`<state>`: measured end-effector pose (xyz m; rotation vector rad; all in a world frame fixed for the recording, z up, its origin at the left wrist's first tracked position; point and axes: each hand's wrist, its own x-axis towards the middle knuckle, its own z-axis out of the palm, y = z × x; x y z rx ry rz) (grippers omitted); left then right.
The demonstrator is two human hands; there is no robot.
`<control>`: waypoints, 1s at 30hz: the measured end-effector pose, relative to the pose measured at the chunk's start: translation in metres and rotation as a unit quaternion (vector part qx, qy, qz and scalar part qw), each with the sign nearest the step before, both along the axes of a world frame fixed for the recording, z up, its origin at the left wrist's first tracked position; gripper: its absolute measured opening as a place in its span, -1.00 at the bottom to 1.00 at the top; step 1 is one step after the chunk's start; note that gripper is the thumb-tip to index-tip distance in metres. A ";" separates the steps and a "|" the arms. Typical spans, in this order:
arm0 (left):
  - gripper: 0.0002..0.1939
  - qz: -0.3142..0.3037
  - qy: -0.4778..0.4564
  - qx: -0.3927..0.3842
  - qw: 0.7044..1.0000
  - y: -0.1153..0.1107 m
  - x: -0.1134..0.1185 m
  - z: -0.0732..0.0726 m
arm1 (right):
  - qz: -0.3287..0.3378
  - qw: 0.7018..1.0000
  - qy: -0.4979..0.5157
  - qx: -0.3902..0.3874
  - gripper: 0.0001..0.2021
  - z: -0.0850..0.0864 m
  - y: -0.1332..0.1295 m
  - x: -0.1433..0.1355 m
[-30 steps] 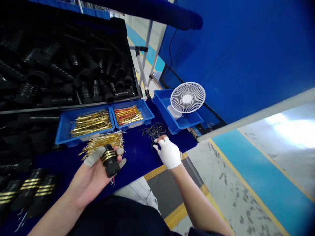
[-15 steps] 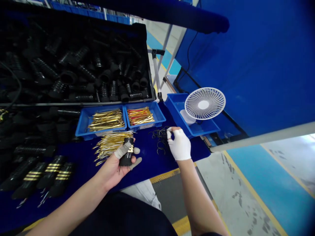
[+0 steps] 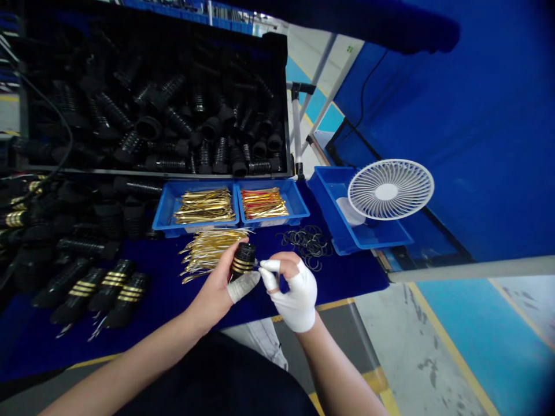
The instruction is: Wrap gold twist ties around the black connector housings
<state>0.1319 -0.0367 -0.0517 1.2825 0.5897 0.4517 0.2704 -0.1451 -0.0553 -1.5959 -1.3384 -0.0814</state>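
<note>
The right hand (image 3: 295, 293) wore a white glove (image 3: 300, 307); the left hand (image 3: 220, 293), 1 greyish thumb cover (image 3: 243, 286); the top (image 3: 212, 378) was dark; the trousers (image 3: 259, 341), pale.

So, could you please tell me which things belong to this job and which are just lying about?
Probably the job's:
gold-banded black part, in the left hand
black rings
gold strips

Apparently just lying about:
white fan
blue bin beneath it

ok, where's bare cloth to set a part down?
Bare blue cloth: right of the right hand, in front of the fan tray; also between the gold-banded parts lying left and the loose gold strips. Crowded: far left, heaped with black parts, and at the ring pile.
</note>
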 end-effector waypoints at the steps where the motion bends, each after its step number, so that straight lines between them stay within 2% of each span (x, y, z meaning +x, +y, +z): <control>1: -0.30 -0.003 0.001 0.020 1.000 0.001 -0.001 -0.002 | 0.004 1.000 -0.009 -0.008 -0.73 -0.002 0.000 0.000; 4: -0.36 0.000 0.009 0.074 0.997 0.004 -0.003 -0.004 | 0.019 0.999 -0.013 -0.043 -0.78 -0.004 0.002 -0.003; 7: -0.43 -0.016 0.018 0.090 0.996 0.007 -0.007 -0.002 | 0.004 0.988 0.119 -0.102 -0.84 -0.004 0.003 -0.006; 9: -0.42 -0.061 0.014 0.067 0.996 0.007 -0.010 0.002 | 0.027 0.962 0.232 -0.141 -0.73 -0.002 0.005 -0.008; 11: -0.37 -0.100 0.014 0.059 0.993 0.005 -0.013 0.006 | 0.075 0.941 0.294 -0.152 -0.60 0.001 0.005 -0.010; 14: -0.21 -0.073 0.022 0.085 0.993 -0.001 -0.016 0.008 | 0.113 0.938 0.307 -0.115 -0.54 0.005 0.007 -0.014; 15: -0.17 -0.063 0.023 0.061 0.996 -0.004 -0.016 0.008 | 0.126 0.938 0.307 -0.104 -0.54 0.006 0.007 -0.015; 17: -0.14 -0.079 0.026 -0.070 0.994 -0.009 -0.016 0.007 | 0.158 0.927 0.327 -0.094 -0.56 0.007 0.007 -0.017; 19: -0.10 -0.145 0.033 -0.245 0.958 -0.014 -0.016 0.005 | 0.174 0.912 0.361 -0.089 -0.58 0.007 0.003 -0.016; 21: -0.07 -0.197 0.032 -0.370 0.907 -0.017 -0.015 0.004 | 0.167 0.910 0.365 -0.101 -0.65 0.006 -0.005 -0.011; 23: -0.14 -0.180 0.023 -0.422 0.889 -0.018 -0.012 0.003 | 0.118 0.935 0.299 -0.149 -0.76 0.002 -0.016 0.001; 25: -0.27 -0.115 0.012 -0.435 0.893 -0.016 -0.007 0.004 | 0.005 0.958 0.177 -0.226 -0.84 -0.006 -0.027 0.019; 27: -0.41 -0.068 0.009 -0.437 0.897 -0.013 -0.002 0.007 | -0.124 0.942 0.060 -0.307 -0.81 -0.017 -0.036 0.038; 28: -0.47 -0.058 0.009 -0.435 0.899 -0.012 0.000 0.008 | -0.160 0.926 0.022 -0.340 -0.79 -0.023 -0.038 0.046; 30: -0.55 -0.046 0.010 -0.423 0.905 -0.009 0.003 0.011 | -0.186 0.907 -0.023 -0.377 -0.75 -0.032 -0.040 0.058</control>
